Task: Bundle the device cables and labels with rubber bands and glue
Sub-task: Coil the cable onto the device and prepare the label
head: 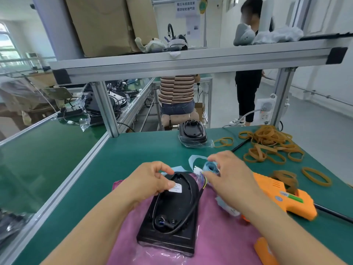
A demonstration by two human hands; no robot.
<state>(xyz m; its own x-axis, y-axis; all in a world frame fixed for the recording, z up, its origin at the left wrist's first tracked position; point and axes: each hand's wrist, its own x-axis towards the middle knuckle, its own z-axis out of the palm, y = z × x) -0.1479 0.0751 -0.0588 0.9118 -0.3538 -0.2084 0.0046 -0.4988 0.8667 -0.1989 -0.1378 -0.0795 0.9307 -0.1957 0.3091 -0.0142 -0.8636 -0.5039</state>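
Pinching label roll (pixel 211 166) with right hand (pixel 231 175), cable (pixel 193 208) with left hand (pixel 150 181), I'd keep both tight between grips before banding.

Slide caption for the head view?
Left hand pinches cable on device; right hand holds blue label; glue gun, rubber bands beside.

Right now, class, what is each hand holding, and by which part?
The left hand pinches the black cable at the far end of the device. The right hand pinches the folded blue label strip beside the white connector.
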